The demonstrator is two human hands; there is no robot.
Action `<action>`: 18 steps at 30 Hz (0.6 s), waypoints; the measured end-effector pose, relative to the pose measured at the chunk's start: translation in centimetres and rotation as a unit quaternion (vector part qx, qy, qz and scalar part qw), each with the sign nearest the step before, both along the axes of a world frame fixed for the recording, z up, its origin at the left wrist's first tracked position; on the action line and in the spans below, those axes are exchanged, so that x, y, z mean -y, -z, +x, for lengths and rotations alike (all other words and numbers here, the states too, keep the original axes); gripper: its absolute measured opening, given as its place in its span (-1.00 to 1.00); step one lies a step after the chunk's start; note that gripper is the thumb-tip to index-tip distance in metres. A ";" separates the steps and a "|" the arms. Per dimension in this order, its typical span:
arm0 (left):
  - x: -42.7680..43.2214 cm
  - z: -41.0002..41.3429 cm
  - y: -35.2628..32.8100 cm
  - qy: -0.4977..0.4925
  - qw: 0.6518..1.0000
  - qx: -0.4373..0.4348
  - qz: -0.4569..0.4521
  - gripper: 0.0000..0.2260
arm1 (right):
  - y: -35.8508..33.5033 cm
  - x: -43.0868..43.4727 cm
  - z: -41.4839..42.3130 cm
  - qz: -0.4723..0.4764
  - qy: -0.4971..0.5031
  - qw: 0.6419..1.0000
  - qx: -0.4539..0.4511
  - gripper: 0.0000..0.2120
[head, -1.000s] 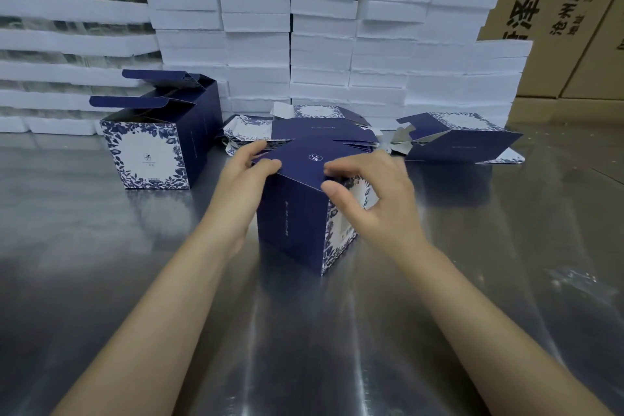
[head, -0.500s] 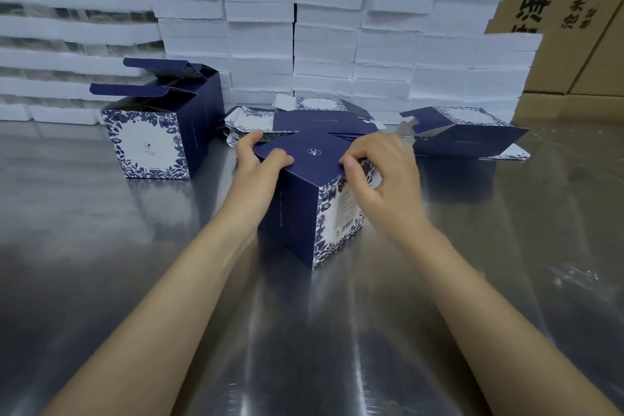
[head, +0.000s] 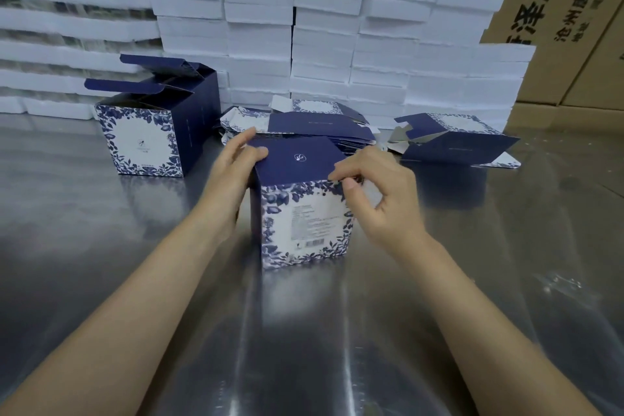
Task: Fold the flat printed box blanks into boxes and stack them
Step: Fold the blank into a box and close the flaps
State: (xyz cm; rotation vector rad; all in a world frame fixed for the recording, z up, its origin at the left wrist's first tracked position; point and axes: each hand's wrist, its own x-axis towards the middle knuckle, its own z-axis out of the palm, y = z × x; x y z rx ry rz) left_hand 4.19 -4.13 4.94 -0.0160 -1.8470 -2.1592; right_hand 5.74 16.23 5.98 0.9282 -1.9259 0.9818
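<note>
A navy box with a blue floral front (head: 304,213) stands upright on the metal table (head: 101,246), its navy lid folded down. My left hand (head: 233,172) grips the box's left side, thumb on the lid's left edge. My right hand (head: 378,192) pinches the lid's front right corner with thumb and forefinger. Behind the box lies a pile of flat printed blanks (head: 304,128). A folded box (head: 155,132) with its top flaps open stands at the left. A half-folded blank (head: 452,138) lies on its side at the right.
Stacks of white foam trays (head: 337,27) form a wall along the back of the table. Brown cardboard cartons (head: 567,10) stand at the back right. The shiny table surface stretches toward me below the box.
The box has turned so its white floral face now points toward me, and its lid has come down flat. My right hand has shifted to the lid's front right corner.
</note>
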 end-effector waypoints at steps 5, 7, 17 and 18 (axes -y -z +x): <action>0.5 0.3 -0.4 -0.112 0.990 -0.064 -0.061 -0.89 | 0.3 1.2 -0.5 0.014 0.030 0.999 0.022 -0.92; -0.6 1.0 -0.9 -0.147 0.973 -0.129 -0.121 -0.83 | 0.5 2.6 -0.1 0.013 0.075 0.997 -0.009 -0.92; -2.8 0.5 -0.3 -0.098 0.945 -0.179 -0.254 -0.68 | -0.1 3.4 0.9 -0.085 0.003 0.996 0.025 -0.80; -2.9 0.3 -0.3 -0.100 0.946 -0.181 -0.250 -0.68 | -0.1 3.2 0.5 -0.080 0.008 0.997 0.013 -0.79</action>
